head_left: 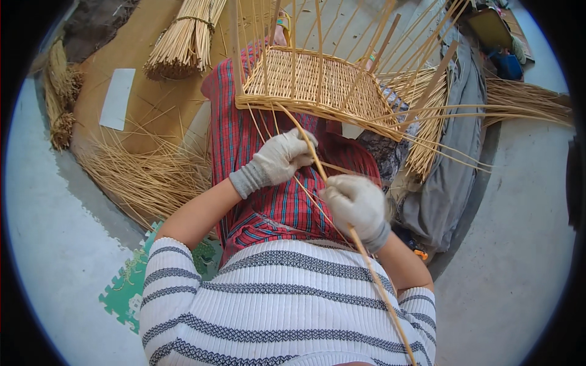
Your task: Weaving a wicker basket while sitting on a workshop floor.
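Observation:
A half-woven wicker basket point(299, 76) rests across my lap on red plaid cloth, its upright stakes pointing away from me. From its near edge a long wicker rod point(379, 283) runs toward me and past my right side. My left hand point(282, 155), in a pale work glove, is closed around this rod close to the basket. Farther down the rod, my right hand point(356, 206), gloved alike and slightly blurred, grips it too. Thinner strands hang from the basket's edge under both hands. Several long rods stick out from its right corner.
A tied bundle of rods point(186, 46) lies at the far left, near a white sheet point(117, 99) on brown board. Loose rods point(143, 177) are heaped at my left. More rods point(427, 110) lie on grey cloth point(448, 183) at right. A green foam mat point(131, 287) is beside me.

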Demonstrator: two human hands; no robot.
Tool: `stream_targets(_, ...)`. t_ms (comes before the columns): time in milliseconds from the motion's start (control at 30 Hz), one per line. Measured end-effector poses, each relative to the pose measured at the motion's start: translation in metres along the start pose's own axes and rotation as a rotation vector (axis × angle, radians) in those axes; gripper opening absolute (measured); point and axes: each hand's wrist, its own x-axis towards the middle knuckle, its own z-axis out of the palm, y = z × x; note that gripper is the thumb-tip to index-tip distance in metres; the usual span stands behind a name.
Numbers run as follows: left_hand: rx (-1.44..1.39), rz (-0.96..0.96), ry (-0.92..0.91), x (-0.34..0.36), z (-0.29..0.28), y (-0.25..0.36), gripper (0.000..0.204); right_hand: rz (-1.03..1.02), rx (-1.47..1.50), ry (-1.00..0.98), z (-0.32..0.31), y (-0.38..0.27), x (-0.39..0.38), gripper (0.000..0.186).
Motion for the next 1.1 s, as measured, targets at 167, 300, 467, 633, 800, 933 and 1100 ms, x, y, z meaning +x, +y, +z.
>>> stream_targets(167,0.004,-0.025,0.279,0.000,0.003,-0.003,0.016,0.042,0.019,0.256,-0.002,0.016,-0.011,0.008)
stream_targets(300,-0.212,-0.521,0.489,0.006,0.007,0.019,0.046,-0.071,-0.086,0.300,-0.014,0.007,-0.009,0.015)
stream_targets(467,-0.135,-0.489,0.443,0.002,0.017,0.004,0.078,0.035,-0.062,0.270,-0.012,-0.008,-0.011,0.010)
stream_targets(633,-0.087,-0.500,0.403,0.009,0.015,0.001,0.086,0.319,0.185,-0.053,0.007,-0.020,-0.004,0.021)
stream_targets(800,-0.150,-0.497,0.373,0.003,0.010,-0.006,0.087,0.233,0.293,0.114,0.012,0.000,0.022,0.004)
stream_targets(933,-0.030,-0.038,0.315,-0.010,0.014,-0.001,0.044,0.306,0.742,0.561,0.041,0.077,0.020,0.010)
stream_targets(1100,0.342,0.190,-0.094,-0.002,0.005,0.002,0.017,0.653,1.220,0.454,0.022,0.130,0.030,0.009)
